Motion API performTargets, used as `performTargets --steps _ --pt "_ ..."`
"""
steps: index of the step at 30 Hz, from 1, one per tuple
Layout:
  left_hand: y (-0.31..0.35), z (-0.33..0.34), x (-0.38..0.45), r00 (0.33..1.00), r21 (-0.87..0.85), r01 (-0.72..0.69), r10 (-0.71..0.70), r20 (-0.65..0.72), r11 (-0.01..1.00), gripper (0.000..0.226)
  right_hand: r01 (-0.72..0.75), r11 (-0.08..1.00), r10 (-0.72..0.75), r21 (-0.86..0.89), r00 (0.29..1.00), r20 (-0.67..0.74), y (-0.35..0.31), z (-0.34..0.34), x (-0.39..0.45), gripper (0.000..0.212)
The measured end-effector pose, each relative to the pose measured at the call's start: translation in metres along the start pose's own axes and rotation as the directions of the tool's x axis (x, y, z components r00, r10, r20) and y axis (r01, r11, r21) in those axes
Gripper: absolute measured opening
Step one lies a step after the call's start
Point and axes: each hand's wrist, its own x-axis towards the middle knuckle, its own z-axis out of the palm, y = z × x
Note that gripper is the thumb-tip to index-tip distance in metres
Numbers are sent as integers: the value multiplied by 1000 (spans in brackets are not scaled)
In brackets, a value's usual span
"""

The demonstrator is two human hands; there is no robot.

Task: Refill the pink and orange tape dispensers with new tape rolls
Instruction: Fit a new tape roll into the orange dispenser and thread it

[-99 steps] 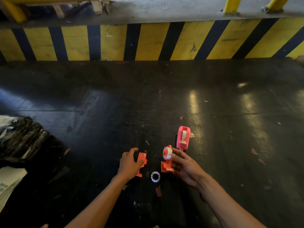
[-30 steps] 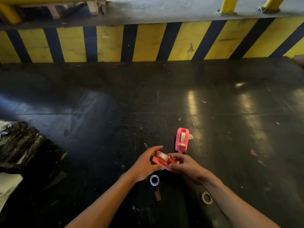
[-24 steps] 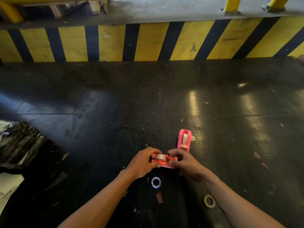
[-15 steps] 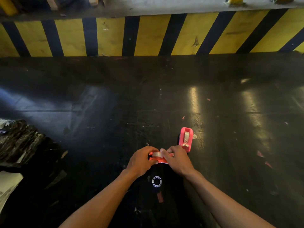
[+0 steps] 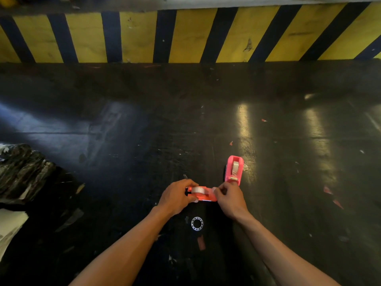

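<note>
The orange tape dispenser lies sideways between both my hands, low over the dark floor, with a clear tape roll seated in it. My left hand grips its left end. My right hand pinches its right end with the fingertips. The pink tape dispenser stands on the floor just beyond my right hand, a tape roll inside it and its cutter end facing me. An empty white tape core lies on the floor below the orange dispenser.
A yellow and black striped barrier runs across the far side. A crumpled black plastic bag and white papers sit at the left edge. Small red scraps dot the floor at right.
The two orange halves, held apart earlier, are now joined into one dispenser held in both hands. My right hand has slid to its right end. The view has tilted down slightly.
</note>
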Motion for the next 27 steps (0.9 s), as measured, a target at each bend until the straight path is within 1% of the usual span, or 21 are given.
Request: performTargets --steps 3,8,11,16,18,21,24,27 --pt "-1 0 1 1000 -12 5 -5 10 1000 47 -77 996 77 54 997 10 8 -6 -3 22" --pt "-1 0 -1 1000 -38 13 -12 17 999 47 -190 956 178 224 981 74 17 0 0 16" --pt "0 -1 -1 999 -54 16 -15 28 998 47 -243 911 223 332 970 99 18 0 3 16" --pt "-1 0 0 1000 -53 15 -14 28 998 46 -362 814 288 455 931 226 23 -4 8 14" --pt "0 0 0 999 -49 22 -20 33 999 46 -407 782 306 472 911 277 23 -8 8 12" --pt "0 0 1 999 -49 25 -23 32 998 46 -452 775 339 442 887 313 23 -8 7 13" --pt "0 1 1 999 -50 27 -26 23 998 44 -467 789 374 399 880 292 19 1 4 16" --pt "-1 1 2 999 -57 28 -27 24 998 44 -456 799 409 393 890 203 14 12 -1 20"
